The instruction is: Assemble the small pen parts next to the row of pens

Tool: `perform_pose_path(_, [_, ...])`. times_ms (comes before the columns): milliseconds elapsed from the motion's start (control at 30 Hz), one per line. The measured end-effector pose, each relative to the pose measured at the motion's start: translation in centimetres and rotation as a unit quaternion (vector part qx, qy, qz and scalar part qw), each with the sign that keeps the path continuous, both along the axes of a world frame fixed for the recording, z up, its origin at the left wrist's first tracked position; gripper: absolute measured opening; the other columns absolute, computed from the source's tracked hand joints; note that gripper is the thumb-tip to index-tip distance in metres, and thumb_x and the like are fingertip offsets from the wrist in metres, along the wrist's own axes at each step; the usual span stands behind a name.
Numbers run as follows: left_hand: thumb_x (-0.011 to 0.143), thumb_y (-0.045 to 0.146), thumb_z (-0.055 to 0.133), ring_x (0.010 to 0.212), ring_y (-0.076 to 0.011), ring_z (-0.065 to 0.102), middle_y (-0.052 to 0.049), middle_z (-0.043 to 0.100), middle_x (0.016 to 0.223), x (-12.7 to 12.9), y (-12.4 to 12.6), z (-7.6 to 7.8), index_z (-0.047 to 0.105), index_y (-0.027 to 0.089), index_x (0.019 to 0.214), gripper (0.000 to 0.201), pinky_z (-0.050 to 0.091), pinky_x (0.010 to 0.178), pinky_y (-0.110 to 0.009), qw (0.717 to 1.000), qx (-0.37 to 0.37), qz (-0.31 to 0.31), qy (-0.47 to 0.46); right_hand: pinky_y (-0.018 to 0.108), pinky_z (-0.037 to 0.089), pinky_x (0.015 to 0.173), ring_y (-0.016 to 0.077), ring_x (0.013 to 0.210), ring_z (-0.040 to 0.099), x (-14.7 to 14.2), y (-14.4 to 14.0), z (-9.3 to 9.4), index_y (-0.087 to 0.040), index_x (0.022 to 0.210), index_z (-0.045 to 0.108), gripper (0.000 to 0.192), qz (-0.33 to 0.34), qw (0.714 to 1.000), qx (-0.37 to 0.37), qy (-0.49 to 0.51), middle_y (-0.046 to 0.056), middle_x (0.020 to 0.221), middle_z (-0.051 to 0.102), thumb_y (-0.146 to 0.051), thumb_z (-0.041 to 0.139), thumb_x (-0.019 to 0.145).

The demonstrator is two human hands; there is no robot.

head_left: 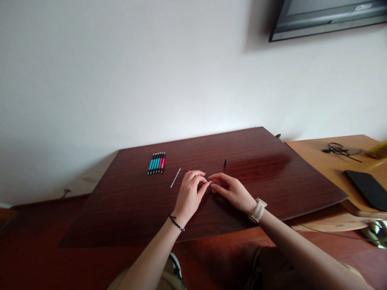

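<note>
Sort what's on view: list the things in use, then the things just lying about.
In use: left hand, right hand, small pen part at their fingertips, white refill, black cap, row of pens.
Lying about: phone, cable, wall screen.

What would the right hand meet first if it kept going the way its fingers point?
The right hand points left, fingertips nearly touching the left hand. That hand comes first; whether they already touch is unclear. The white stick and pens lie farther left.

Worktop dark red-brown woodgrain; pens teal and pink, black tips; thin stick white; watch beige; phone black.
</note>
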State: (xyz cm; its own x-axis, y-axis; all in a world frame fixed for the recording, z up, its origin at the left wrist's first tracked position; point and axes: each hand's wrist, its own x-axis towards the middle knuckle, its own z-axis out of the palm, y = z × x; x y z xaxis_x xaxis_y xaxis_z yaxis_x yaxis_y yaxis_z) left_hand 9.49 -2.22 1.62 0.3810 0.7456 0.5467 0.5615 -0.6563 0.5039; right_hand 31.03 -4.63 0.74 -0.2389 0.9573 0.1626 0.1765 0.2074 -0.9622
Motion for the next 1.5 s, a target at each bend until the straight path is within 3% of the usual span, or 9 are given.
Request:
perform_pose_path(133, [0.103, 0.020, 0.066, 0.121, -0.0260, 0.065, -0.008, 0.071, 0.120, 0.5, -0.1, -0.4, 0.065, 0.023, 0.100, 0.004, 0.051, 0.114, -0.053, 1.000, 0.011, -0.009, 0.007, 0.035, 0.059, 0.085, 0.0209, 0.088, 0.075, -0.3, 0.8, -0.4, -0.023, 0.107, 0.072, 0.026, 0.008, 1.000, -0.004, 0.019, 0.003, 0.094, 0.079, -0.048, 0.068, 0.101])
perform_pose_path(300, [0.104, 0.021, 0.065, 0.117, -0.0253, 0.066, -0.008, 0.071, 0.117, 0.8, 0.1, -0.5, 0.065, 0.023, 0.101, 0.003, 0.054, 0.110, -0.050, 1.000, 0.000, -0.011, 0.010, 0.033, 0.057, 0.084, 0.0202, 0.086, 0.072, -0.1, 1.2, -0.7, -0.023, 0.104, 0.070, 0.024, -0.010, 1.000, 0.005, 0.004, 0.002, 0.092, 0.076, -0.046, 0.066, 0.102])
perform_pose_path(500, [0.099, 0.017, 0.068, 0.131, -0.0314, 0.059, -0.011, 0.068, 0.131, 0.2, 0.8, -0.5, 0.068, 0.022, 0.109, 0.011, 0.050, 0.114, -0.053, 0.990, 0.015, 0.074, 0.121, 0.033, 0.054, 0.082, 0.0195, 0.085, 0.069, 0.1, 1.3, -1.4, -0.024, 0.099, 0.067, 0.009, -0.097, 0.978, 0.107, -0.153, 0.004, 0.097, 0.072, -0.030, 0.061, 0.102])
perform_pose_path(667, [0.101, 0.021, 0.064, 0.130, -0.0339, 0.059, -0.014, 0.067, 0.138, -0.1, 0.8, -1.3, 0.068, 0.020, 0.129, 0.028, 0.049, 0.113, -0.056, 0.975, 0.031, 0.114, 0.191, 0.032, 0.051, 0.081, 0.0200, 0.086, 0.066, 0.1, 1.2, -2.2, -0.024, 0.095, 0.064, 0.006, -0.101, 0.959, 0.146, -0.222, 0.003, 0.095, 0.069, -0.022, 0.060, 0.100])
perform_pose_path(1100, [0.102, 0.026, 0.063, 0.119, -0.0345, 0.064, -0.014, 0.073, 0.128, 0.3, -0.3, -1.2, 0.068, 0.019, 0.135, 0.034, 0.048, 0.103, -0.052, 0.966, 0.025, 0.106, 0.235, 0.033, 0.051, 0.083, 0.0213, 0.090, 0.065, 0.1, 1.1, -2.2, -0.024, 0.095, 0.063, 0.008, -0.092, 0.958, 0.147, -0.228, 0.004, 0.097, 0.068, -0.020, 0.060, 0.101])
perform_pose_path(1500, [0.105, 0.032, 0.062, 0.128, -0.0364, 0.061, -0.017, 0.067, 0.144, -0.2, -2.9, -1.4, 0.063, 0.016, 0.141, 0.040, 0.050, 0.106, -0.054, 0.964, 0.022, 0.086, 0.250, 0.033, 0.052, 0.084, 0.0218, 0.090, 0.065, 0.1, 1.1, -2.1, -0.024, 0.096, 0.064, 0.007, -0.088, 0.957, 0.156, -0.228, 0.004, 0.097, 0.069, -0.020, 0.060, 0.101])
